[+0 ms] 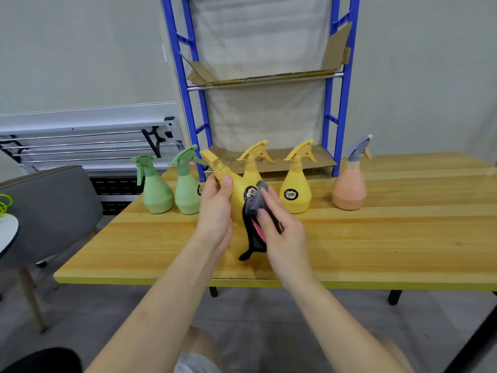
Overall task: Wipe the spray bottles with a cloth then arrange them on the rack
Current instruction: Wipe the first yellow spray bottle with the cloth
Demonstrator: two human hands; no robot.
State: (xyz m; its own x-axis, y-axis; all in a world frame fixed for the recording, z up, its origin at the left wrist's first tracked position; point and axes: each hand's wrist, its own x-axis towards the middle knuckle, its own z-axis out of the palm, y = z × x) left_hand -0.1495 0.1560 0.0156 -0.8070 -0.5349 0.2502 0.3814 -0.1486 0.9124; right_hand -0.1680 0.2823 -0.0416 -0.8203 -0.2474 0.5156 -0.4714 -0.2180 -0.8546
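The left hand (215, 208) has its grip wrapped round the neck of a tilted yellow plastic spray bottle (238, 193) above the wooden desk (376, 238), exposing its side to the grey cloth (254, 211) pinched by the right hand (279, 230), seemingly mid-wipe.

We see a yellow spray bottle (238, 196) tilted above the wooden table (376, 238), a grey cloth (255, 208) against its side. Two green, two yellow and one pink bottle stand upright before the blue rack (337, 103).
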